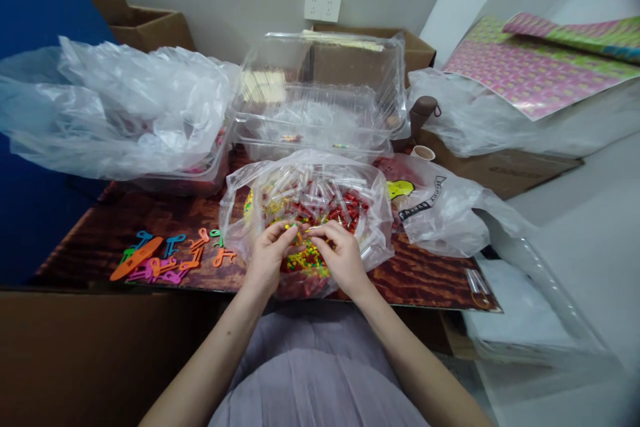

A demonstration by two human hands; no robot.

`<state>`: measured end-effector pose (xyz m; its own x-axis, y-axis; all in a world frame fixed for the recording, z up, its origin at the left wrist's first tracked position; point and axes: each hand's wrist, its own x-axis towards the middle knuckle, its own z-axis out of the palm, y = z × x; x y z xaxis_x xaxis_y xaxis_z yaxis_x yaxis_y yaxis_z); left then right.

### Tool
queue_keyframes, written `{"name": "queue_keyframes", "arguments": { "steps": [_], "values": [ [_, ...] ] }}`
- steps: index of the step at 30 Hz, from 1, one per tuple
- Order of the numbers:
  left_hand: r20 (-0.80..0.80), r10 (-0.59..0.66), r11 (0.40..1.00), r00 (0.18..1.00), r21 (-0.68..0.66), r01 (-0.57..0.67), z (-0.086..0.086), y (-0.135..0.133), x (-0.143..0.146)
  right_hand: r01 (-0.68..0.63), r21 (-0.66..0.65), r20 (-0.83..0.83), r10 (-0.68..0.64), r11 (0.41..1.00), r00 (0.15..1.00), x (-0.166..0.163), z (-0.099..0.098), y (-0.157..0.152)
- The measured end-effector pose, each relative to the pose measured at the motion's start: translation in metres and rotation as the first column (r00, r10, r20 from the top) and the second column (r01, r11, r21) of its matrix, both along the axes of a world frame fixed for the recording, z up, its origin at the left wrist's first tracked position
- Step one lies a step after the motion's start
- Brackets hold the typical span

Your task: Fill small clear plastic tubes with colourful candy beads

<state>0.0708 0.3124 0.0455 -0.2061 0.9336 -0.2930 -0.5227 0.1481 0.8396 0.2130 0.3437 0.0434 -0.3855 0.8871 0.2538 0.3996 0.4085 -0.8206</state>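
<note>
My left hand (269,255) and my right hand (341,255) meet over an open clear plastic bag (235,200) at the table's near edge. The bag holds several small clear tubes with red caps (325,197) and a heap of tiny coloured candies (305,259). The fingers of both hands are pinched together around a small clear tube between them, just above the candies. Left-hand fingertips also pinch a small yellow-green piece. Both forearms come up from the bottom of the view over my lap.
Colourful plastic clips (165,255) lie left of the bag on the dark patterned table (430,273). Clear plastic containers (320,90) and large clear bags (120,107) stand behind. Cardboard boxes, a brown cup (423,153), a printed bag (440,207) and patterned wrapping paper (535,67) are at right.
</note>
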Motion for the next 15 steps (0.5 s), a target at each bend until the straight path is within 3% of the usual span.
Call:
{"name": "queue_keyframes", "arguments": {
  "steps": [2, 5, 12, 15],
  "values": [
    [-0.027, -0.014, 1.000, 1.000, -0.006, 0.014, -0.001, -0.002, -0.003, -0.061, 0.071, 0.270, 0.040, 0.996, 0.962, 0.002, -0.007, -0.004],
    [-0.047, -0.059, 0.998, 0.997, -0.016, 0.058, -0.003, -0.004, -0.004, -0.143, 0.138, 0.574, 0.039, 0.980, 0.818, 0.001, -0.016, -0.009],
    [-0.073, -0.139, 0.990, 0.988, -0.047, 0.136, -0.003, -0.009, -0.008, -0.213, 0.177, 0.682, 0.037, 0.961, 0.731, -0.002, -0.018, -0.012],
    [-0.042, -0.168, 0.983, 0.985, -0.081, 0.164, -0.003, -0.012, -0.011, -0.181, 0.144, 0.624, 0.053, 0.973, 0.779, 0.003, -0.014, -0.008]
  ]
}}
